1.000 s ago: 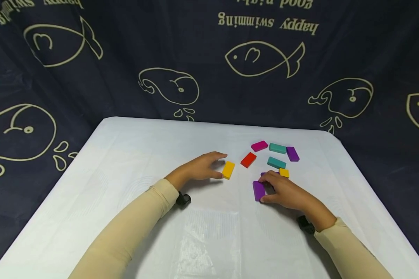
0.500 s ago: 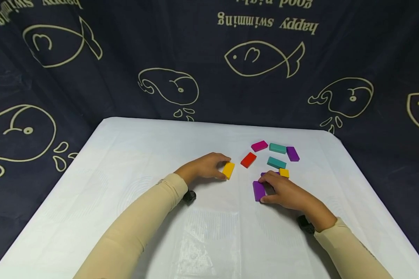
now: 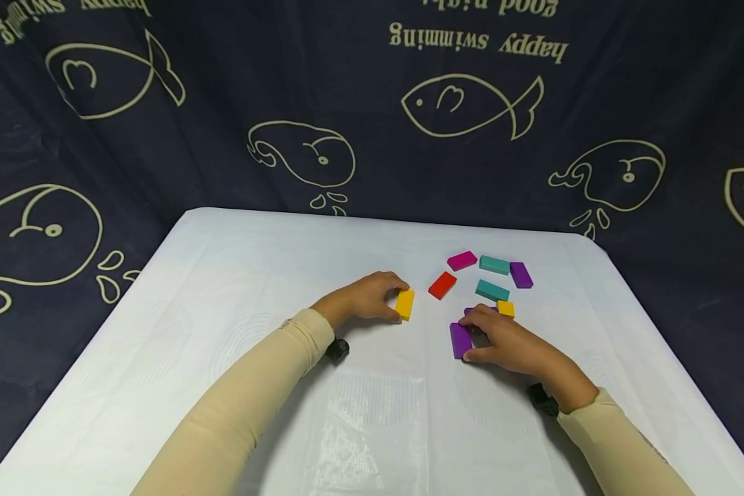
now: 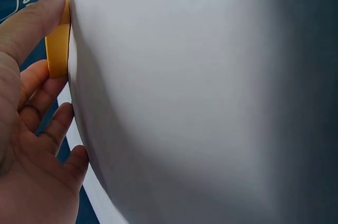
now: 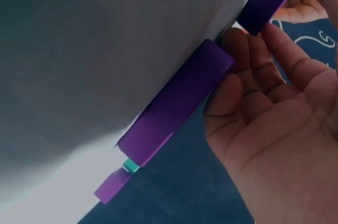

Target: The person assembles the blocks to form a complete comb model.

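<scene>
My left hand (image 3: 367,295) pinches a yellow rectangular block (image 3: 405,305) by its ends, thumb at the near end and fingers at the far end. In the left wrist view the thumb lies over one end of that block (image 4: 58,47). To the right, my right hand (image 3: 507,339) holds a purple block (image 3: 461,341) between thumb and fingers, flat on the table. A second purple block (image 5: 174,105) lies beside the curled fingers in the right wrist view; the hand mostly covers it in the head view. A small yellow block (image 3: 505,308) is just beyond the right hand.
Farther back on the white table (image 3: 273,255) lie a red block (image 3: 442,285), a magenta block (image 3: 461,260), two teal blocks (image 3: 492,290) and another purple block (image 3: 521,275). A dark cloth with fish drawings (image 3: 372,103) hangs behind the table.
My left hand has moved right and closed its thumb and fingers on the yellow block, which has shifted slightly left. The right hand stays on the purple block.
</scene>
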### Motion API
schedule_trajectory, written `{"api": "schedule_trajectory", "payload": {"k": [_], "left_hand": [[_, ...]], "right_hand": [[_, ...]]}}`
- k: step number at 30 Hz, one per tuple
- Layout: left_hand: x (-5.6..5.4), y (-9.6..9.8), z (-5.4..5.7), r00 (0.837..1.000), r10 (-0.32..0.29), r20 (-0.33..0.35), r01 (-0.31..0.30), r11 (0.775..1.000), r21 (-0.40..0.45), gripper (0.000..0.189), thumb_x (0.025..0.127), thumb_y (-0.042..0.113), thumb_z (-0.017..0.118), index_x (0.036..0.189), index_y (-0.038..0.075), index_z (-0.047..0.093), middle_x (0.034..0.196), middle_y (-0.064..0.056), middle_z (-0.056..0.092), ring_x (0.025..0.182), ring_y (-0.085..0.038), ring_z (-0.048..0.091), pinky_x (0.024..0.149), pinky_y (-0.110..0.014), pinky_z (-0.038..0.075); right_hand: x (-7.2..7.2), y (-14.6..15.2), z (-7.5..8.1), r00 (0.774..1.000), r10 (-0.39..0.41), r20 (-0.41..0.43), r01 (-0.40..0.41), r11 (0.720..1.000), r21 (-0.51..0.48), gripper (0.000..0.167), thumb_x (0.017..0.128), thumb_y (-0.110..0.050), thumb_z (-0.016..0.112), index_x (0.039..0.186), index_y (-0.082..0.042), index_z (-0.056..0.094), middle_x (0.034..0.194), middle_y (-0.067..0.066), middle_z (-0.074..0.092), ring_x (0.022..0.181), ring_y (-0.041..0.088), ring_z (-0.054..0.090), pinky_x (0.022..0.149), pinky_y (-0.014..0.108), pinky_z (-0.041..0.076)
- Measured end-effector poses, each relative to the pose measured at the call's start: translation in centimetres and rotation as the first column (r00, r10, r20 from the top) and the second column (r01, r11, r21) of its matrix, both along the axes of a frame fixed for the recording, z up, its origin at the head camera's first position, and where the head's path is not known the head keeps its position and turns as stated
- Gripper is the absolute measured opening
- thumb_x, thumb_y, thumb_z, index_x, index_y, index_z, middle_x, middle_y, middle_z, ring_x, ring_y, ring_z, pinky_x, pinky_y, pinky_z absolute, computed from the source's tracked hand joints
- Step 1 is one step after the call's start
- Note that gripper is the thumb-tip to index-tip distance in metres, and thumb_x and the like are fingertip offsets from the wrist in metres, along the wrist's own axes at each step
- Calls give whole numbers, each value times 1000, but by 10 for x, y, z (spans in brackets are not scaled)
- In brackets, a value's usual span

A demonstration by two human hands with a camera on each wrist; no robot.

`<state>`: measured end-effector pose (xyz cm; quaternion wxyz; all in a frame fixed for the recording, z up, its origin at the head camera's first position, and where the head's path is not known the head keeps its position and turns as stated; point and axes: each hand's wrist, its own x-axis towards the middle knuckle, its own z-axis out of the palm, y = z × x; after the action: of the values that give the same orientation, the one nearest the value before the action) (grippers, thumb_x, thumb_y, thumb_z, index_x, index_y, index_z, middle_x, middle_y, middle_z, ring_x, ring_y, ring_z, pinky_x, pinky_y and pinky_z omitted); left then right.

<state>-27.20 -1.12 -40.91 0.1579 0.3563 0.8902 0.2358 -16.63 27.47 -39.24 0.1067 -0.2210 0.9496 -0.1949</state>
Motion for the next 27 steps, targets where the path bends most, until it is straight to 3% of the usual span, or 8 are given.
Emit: {"api": "schedule_trajectory", "payload": {"k": [13,19,27], "left_hand": [[-4,-11,9,999,26,32,-27,1000,6,70,82,31,83,142,11,54,140,0,52,134,-16,44,115,-31,30],[-15,-30,19,997,71,39,-73,996,57,68,82,27,82,141,8,54,139,-3,53,132,-19,45,115,-32,31],[-32,-56,31,982,177,72,-183,980,81,66,84,22,79,143,9,52,146,-7,48,139,-25,39,117,-38,27]], "right_hand": [[0,2,-3,1000,21,-17,-21,999,-24,55,81,-30,83,126,-4,63,123,9,58,113,25,55,100,47,48],[0,2,-4,999,37,-32,-38,999,-30,54,81,-28,83,125,-3,64,119,6,58,110,22,55,99,46,49],[-1,3,-4,999,35,-20,-35,999,-27,54,82,-29,83,126,-3,64,117,4,58,107,20,54,99,45,49]]}}
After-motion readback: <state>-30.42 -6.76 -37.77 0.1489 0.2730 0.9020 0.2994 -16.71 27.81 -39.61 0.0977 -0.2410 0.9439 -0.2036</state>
